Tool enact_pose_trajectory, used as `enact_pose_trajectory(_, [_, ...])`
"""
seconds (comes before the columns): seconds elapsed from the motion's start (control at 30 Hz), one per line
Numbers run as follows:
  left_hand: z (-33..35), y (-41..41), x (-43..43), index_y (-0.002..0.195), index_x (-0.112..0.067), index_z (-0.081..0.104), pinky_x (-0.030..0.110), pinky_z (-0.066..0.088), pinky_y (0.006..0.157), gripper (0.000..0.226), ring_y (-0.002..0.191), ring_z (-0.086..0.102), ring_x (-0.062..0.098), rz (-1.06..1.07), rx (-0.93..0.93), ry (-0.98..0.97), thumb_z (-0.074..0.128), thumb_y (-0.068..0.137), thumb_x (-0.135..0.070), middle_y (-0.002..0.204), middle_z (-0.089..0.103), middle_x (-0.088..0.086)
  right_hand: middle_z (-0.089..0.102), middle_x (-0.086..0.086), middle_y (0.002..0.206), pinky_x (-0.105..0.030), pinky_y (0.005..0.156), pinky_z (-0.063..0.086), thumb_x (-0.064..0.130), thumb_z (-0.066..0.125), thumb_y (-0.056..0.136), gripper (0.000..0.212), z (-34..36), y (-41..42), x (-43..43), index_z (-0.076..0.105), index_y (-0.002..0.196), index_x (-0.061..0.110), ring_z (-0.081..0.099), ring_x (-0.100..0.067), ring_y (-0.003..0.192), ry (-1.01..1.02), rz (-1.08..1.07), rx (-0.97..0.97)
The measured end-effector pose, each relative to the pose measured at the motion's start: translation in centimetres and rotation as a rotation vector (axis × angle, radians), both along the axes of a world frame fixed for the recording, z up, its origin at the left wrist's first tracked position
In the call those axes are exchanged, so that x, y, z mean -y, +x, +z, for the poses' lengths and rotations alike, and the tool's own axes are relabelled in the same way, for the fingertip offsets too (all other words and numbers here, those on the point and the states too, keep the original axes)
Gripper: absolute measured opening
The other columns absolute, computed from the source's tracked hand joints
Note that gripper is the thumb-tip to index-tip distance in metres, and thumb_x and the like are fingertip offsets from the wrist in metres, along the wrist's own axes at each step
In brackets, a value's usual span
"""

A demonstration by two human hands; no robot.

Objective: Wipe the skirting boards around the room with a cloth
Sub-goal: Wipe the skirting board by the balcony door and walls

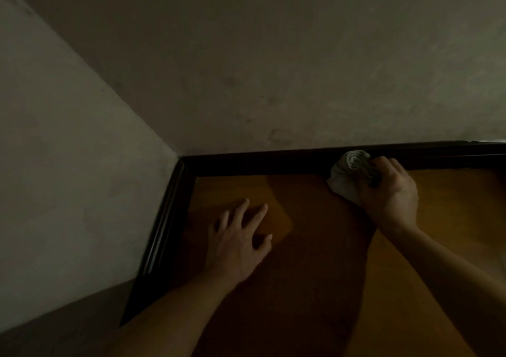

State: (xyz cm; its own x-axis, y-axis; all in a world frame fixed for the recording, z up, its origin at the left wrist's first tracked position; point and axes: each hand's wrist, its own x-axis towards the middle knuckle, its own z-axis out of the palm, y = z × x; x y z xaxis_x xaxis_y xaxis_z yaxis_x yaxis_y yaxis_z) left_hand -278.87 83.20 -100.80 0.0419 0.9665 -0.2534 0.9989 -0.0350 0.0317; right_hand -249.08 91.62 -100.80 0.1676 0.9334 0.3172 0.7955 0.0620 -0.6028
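One cloth (345, 176), right hand (388, 195) grip, seemingly touching skirting board (260, 162)

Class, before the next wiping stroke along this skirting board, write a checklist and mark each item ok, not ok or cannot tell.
1. Right hand grips the cloth: ok.
2. Cloth touches the far skirting board: ok.
3. Left hand free, fingers spread: ok.
4. Far skirting board unobstructed up to the corner: ok.
5. Dust remaining on it: cannot tell, too dark.
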Motion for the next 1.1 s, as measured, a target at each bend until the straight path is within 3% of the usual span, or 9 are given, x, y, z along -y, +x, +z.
enact_pose_trajectory(0.13, [0.0,-0.2,-0.1,0.149,-0.060,-0.007,0.056,0.025,0.111,0.068,0.148,0.011,0.029,-0.018,-0.007,0.003,0.015,0.087,-0.078,0.165,-0.004,-0.015,0.047,-0.001,0.085,-0.031,0.056,0.032,0.023,0.067,0.084,0.017,-0.5,-0.1,0.7,0.052,0.089,0.015,0.048,-0.025,0.072,0.011,-0.138,-0.078])
enact_pose_trajectory(0.3, [0.1,-0.3,-0.4,0.151,-0.055,0.004,0.058,0.023,0.115,0.068,0.151,0.009,0.030,-0.020,0.002,-0.032,0.030,0.092,-0.074,0.166,-0.003,-0.012,0.055,-0.008,0.092,-0.034,0.054,0.045,0.030,0.068,0.087,0.025,0.8,-4.2,-0.3,0.058,0.100,0.010,0.054,-0.029,0.073,-0.030,0.058,0.032])
enact_pose_trajectory(0.47, [0.4,-0.2,-0.1,0.151,-0.056,0.004,0.058,0.022,0.115,0.067,0.151,0.010,0.031,-0.014,0.035,-0.012,0.030,0.092,-0.073,0.167,0.002,-0.010,0.048,-0.005,0.086,-0.032,0.052,0.035,0.029,0.067,0.083,0.024,0.3,-3.1,0.2,0.050,0.090,0.013,0.050,-0.032,0.069,-0.022,-0.014,0.012])
enact_pose_trajectory(0.73, [1.2,0.6,-1.5,0.153,-0.047,0.020,0.056,0.022,0.116,0.065,0.150,0.014,0.029,-0.047,-0.009,-0.030,0.034,0.094,-0.072,0.165,0.010,-0.004,0.056,-0.008,0.094,-0.030,0.055,0.038,0.035,0.066,0.087,0.032,1.0,-4.7,-0.4,0.058,0.106,0.011,0.056,-0.032,0.074,-0.068,0.077,0.042])
enact_pose_trajectory(0.9, [1.3,2.5,-2.1,0.153,-0.051,0.011,0.057,0.018,0.118,0.066,0.151,0.014,0.030,-0.100,0.031,-0.032,0.033,0.095,-0.072,0.167,0.005,-0.005,0.049,-0.006,0.086,-0.034,0.052,0.040,0.029,0.068,0.086,0.024,0.8,0.0,0.2,0.051,0.092,0.014,0.051,-0.031,0.070,-0.060,0.005,0.031])
enact_pose_trajectory(1.0, [0.9,3.0,-1.8,0.154,-0.052,0.006,0.055,0.017,0.119,0.067,0.152,0.012,0.029,-0.063,0.056,-0.017,0.030,0.095,-0.072,0.167,0.002,-0.008,0.046,-0.005,0.086,-0.034,0.056,0.039,0.025,0.068,0.085,0.022,0.6,2.2,0.6,0.049,0.091,0.015,0.048,-0.031,0.072,-0.089,-0.116,0.017])
enact_pose_trajectory(1.1, [0.6,3.2,-1.7,0.153,-0.053,0.003,0.055,0.015,0.119,0.067,0.153,0.009,0.028,-0.046,0.050,-0.006,0.028,0.094,-0.073,0.167,-0.001,-0.011,0.047,-0.006,0.088,-0.034,0.056,0.038,0.025,0.068,0.085,0.022,0.8,1.8,0.6,0.052,0.095,0.012,0.047,-0.029,0.072,-0.082,-0.083,0.020])
